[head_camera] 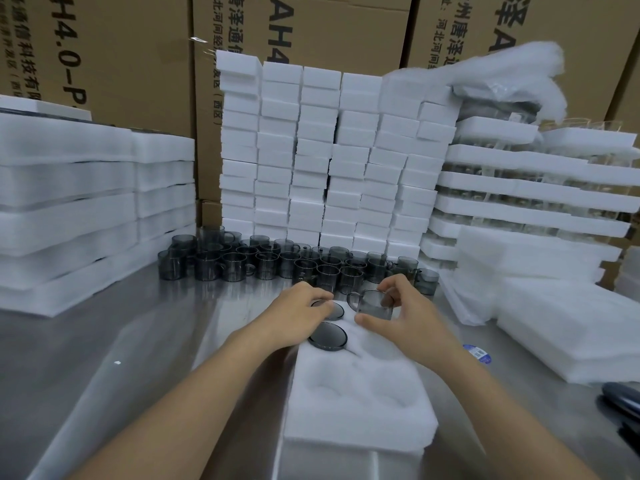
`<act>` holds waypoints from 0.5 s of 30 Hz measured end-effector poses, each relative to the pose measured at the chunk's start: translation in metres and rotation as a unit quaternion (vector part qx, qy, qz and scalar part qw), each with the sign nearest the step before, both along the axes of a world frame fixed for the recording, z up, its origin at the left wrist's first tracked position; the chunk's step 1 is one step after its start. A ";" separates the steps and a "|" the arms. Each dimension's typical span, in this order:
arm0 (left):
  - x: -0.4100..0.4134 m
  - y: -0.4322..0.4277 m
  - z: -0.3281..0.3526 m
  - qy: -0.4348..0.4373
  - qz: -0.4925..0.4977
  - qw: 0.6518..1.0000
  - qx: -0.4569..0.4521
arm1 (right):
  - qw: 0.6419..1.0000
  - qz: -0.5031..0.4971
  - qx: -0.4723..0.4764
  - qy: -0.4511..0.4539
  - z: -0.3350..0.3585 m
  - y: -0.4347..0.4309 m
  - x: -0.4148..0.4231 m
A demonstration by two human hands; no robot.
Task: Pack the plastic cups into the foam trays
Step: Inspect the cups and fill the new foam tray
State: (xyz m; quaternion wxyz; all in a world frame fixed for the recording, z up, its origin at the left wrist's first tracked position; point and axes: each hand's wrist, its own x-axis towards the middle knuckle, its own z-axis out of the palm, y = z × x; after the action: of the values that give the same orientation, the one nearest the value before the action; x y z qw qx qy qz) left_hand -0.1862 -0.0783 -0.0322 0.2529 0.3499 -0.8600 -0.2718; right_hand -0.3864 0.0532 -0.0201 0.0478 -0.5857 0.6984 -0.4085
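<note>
A white foam tray (360,407) with round pockets lies on the steel table in front of me. Two grey cups sit upside down in its far left pockets: one cup (327,336) shows its round base, the other cup (334,310) is partly under my left hand (300,308), whose fingers press on it. My right hand (405,315) holds a smoky grey plastic cup (375,304) with a handle between thumb and fingers, just above the tray's far right pocket. Several loose grey cups (277,261) stand in a cluster behind the tray.
Stacks of white foam blocks (329,157) rise behind the cups. Foam trays are piled at the left (86,202) and the right (540,188), with foam sheets (568,334) at the right. Cardboard boxes (121,64) form the back wall. A dark object (621,398) lies at the right edge.
</note>
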 end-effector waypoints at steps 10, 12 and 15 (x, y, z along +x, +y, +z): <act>0.001 0.001 0.000 0.002 -0.004 1.000 -0.005 | 0.999 0.004 -0.040 -0.008 0.006 0.002 0.013; 0.002 0.001 0.000 0.002 -0.004 1.000 0.002 | 0.999 0.015 0.050 0.009 0.004 0.000 0.014; 0.003 0.001 0.000 0.006 -0.008 1.000 0.005 | 0.996 0.030 0.085 0.014 0.002 0.000 0.013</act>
State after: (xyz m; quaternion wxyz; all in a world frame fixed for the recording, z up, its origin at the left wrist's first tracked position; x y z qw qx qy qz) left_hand -0.1837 -0.0768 -0.0319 0.2540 0.3422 -0.8602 -0.2800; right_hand -0.3733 0.0536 -0.0179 0.1002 -0.6058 0.7133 -0.3378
